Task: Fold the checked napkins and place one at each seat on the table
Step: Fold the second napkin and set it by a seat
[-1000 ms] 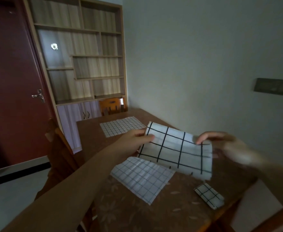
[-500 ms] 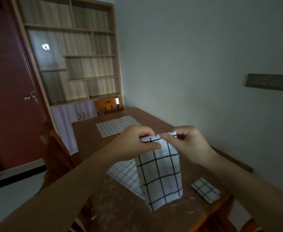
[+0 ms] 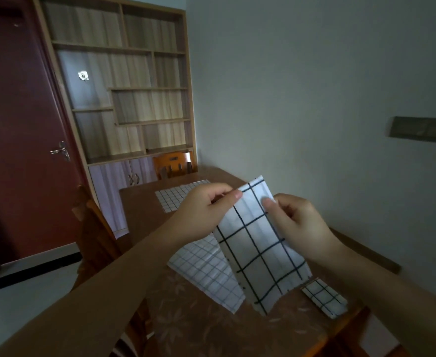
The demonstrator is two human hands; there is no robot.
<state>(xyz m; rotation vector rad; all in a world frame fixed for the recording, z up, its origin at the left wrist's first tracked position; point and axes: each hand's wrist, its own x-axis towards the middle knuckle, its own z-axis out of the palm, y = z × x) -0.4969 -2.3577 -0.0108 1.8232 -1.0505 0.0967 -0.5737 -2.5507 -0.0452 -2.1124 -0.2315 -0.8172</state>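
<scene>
Napkin (image 3: 260, 243) with big black checks hangs in the air above the brown surface (image 3: 211, 328), folded into a long strip that tilts down toward the near edge. The grip is two bare hands, and both are grasping the cloth near its top. The left hand (image 3: 201, 212) pinches the left edge between thumb and curled fingers. The right hand (image 3: 296, 220) pinches the right edge, with the thumb lying on the front of the cloth. The top corner of the strip sticks up between the two hands.

Under the hanging strip, a napkin with small checks (image 3: 206, 274) lies flat and open on the surface. Just beside the bottom of the strip, near the right edge of the surface, lies a small folded napkin (image 3: 323, 297) with big checks. At the far end lies another small-check napkin (image 3: 175, 197), partly hidden behind the left hand.

A wooden chair (image 3: 174, 163) stands at the far end, and another chair (image 3: 95, 238) stands on the left side. Behind them is a tall wooden bookshelf (image 3: 124, 81) and a dark red door (image 3: 21, 130). The wall on the right is pale.
</scene>
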